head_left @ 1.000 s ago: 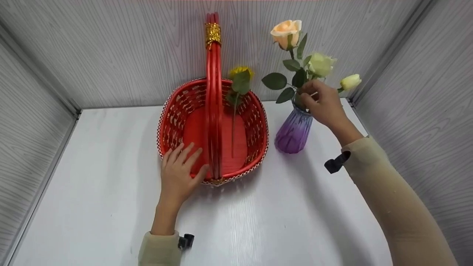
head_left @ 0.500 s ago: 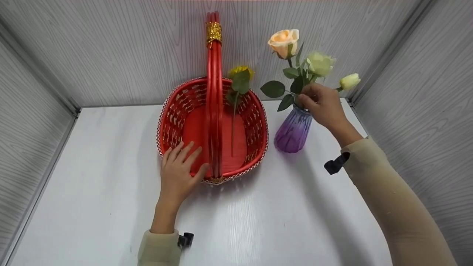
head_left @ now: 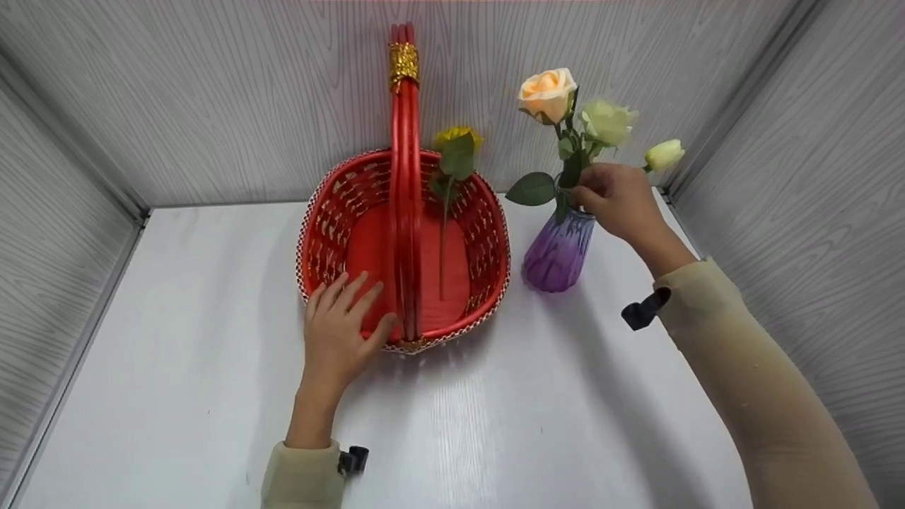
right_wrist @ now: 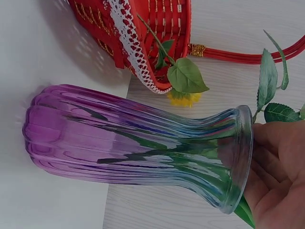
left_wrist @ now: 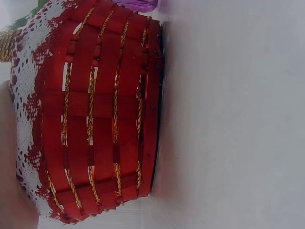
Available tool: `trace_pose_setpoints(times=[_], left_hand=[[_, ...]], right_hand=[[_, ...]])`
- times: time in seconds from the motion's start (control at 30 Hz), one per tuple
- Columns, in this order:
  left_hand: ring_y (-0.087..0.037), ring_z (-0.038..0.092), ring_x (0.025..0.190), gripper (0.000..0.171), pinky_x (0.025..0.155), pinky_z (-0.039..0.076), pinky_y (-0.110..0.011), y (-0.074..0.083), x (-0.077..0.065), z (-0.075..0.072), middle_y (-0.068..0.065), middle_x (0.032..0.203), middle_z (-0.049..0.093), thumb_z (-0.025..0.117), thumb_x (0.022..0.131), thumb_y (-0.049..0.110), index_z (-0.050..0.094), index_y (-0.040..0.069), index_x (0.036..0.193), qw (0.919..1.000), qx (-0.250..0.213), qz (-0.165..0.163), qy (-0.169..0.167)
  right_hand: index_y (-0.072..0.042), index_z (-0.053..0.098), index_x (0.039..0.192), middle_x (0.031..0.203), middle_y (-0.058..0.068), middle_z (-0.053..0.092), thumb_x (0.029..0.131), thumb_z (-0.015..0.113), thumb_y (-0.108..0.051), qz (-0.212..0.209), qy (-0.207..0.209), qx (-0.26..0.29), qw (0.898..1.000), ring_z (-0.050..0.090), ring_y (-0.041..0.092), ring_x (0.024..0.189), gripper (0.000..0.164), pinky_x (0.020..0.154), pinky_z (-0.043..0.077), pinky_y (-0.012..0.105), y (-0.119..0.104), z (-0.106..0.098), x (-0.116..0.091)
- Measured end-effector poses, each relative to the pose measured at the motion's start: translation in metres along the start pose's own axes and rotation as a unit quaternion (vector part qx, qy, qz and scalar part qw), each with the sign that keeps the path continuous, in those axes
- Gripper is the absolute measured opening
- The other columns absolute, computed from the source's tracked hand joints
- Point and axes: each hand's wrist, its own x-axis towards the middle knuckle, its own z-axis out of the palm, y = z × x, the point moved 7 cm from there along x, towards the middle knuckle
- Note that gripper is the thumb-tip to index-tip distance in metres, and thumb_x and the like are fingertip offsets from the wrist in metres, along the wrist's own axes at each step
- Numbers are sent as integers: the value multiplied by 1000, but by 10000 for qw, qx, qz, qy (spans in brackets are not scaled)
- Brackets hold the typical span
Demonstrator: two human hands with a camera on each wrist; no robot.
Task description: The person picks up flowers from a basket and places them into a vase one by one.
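My left hand (head_left: 338, 343) lies with spread, fairly straight fingers over the near left rim of a red woven basket (head_left: 322, 212) with a tall handle. Inside the basket leans a yellow flower (head_left: 458, 136) with its head at the far rim. On the right, my right hand (head_left: 616, 198) pinches the stem of a peach rose (head_left: 548, 95) just above the mouth of a purple-blue glass vase (head_left: 558, 254). A pale green rose (head_left: 606, 121) and a pale yellow tulip bud (head_left: 664, 155) also rise from the vase. Stems show through its glass in the right wrist view.
The basket and vase stand side by side on a white table (head_left: 452, 431). Grey wood-grain panels (head_left: 247, 99) close off the back and both sides. The basket's handle (head_left: 404, 205) rises high over its middle. White lace (left_wrist: 28, 109) trims the basket's rim.
The peach rose has come down toward the vase and turned, its leaves shifting lower. My right hand has sunk slightly with it. My left hand stays at the basket rim.
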Motion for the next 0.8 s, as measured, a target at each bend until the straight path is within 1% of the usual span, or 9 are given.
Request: trace_pose_setpoints(times=[0.1, 0.23, 0.37, 0.5, 0.57, 0.63, 0.73, 0.8], left_hand=[[-36, 47, 136, 55, 116, 24, -60, -1, 0, 0, -9, 142, 59, 54, 93, 55, 68, 18, 131, 10000, 4, -30, -4], [-35, 46, 137, 54, 116, 24, -60, -2, 0, 0, -9, 143, 58, 56, 92, 54, 67, 19, 132, 9999, -12, -95, -43], [-35, 47, 137, 54, 116, 24, -60, -2, 1, -1, -8, 143, 58, 56, 92, 54, 67, 19, 132, 10000, -28, -72, -32], [-35, 47, 137, 54, 117, 23, -59, -2, 1, 0, -8, 143, 59, 55, 93, 55, 67, 19, 132, 10000, -44, -39, 12], [-34, 46, 137, 54, 117, 23, -59, -2, 2, 1, -8, 143, 58, 55, 93, 55, 67, 19, 131, 10000, -48, -41, 7], [-35, 46, 137, 54, 117, 23, -59, -2, 2, 1, -8, 143, 58, 55, 93, 55, 67, 19, 131, 10000, -61, -39, 7], [-35, 47, 137, 54, 117, 23, -59, -1, 2, 1, -8, 143, 58, 55, 93, 55, 67, 20, 132, 10000, -57, -19, 10], [-36, 47, 136, 54, 116, 24, -59, -1, 2, 0, -8, 143, 58, 55, 93, 54, 67, 20, 132, 10000, -60, -9, 20]], right_hand=[[-7, 76, 96, 85, 7, 74, 93, 65, -18, 5, 119, -185, 9998, 61, 15, 70, 15, 58, 45, 22, -1, -3, 1], [-6, 78, 92, 80, 7, 73, 91, 64, -17, -61, 393, -375, 9985, 57, 15, 66, 17, 56, 42, 23, -2, -7, 2], [-5, 78, 92, 78, 8, 73, 91, 64, -16, -16, 530, -394, 9978, 56, 15, 63, 18, 55, 41, 22, 0, -11, 1], [-3, 78, 100, 89, 13, 76, 92, 63, -15, 171, 604, -230, 9978, 63, 17, 73, 21, 62, 45, 23, 2, -15, -1], [-3, 78, 103, 93, 14, 76, 93, 63, -15, 262, 672, -149, 9973, 65, 16, 77, 21, 65, 46, 21, 3, -18, -3], [-3, 78, 103, 94, 15, 76, 93, 63, -15, 374, 764, -39, 9964, 65, 12, 76, 21, 63, 45, 17, 3, -21, -5], [-5, 79, 100, 91, 14, 76, 93, 64, -15, 436, 1018, 60, 9938, 61, 5, 71, 20, 61, 43, 13, 2, -25, -9], [-6, 79, 100, 90, 13, 76, 93, 64, -15, 433, 1136, 123, 9925, 61, 4, 70, 19, 61, 43, 12, 1, -26, -12]])
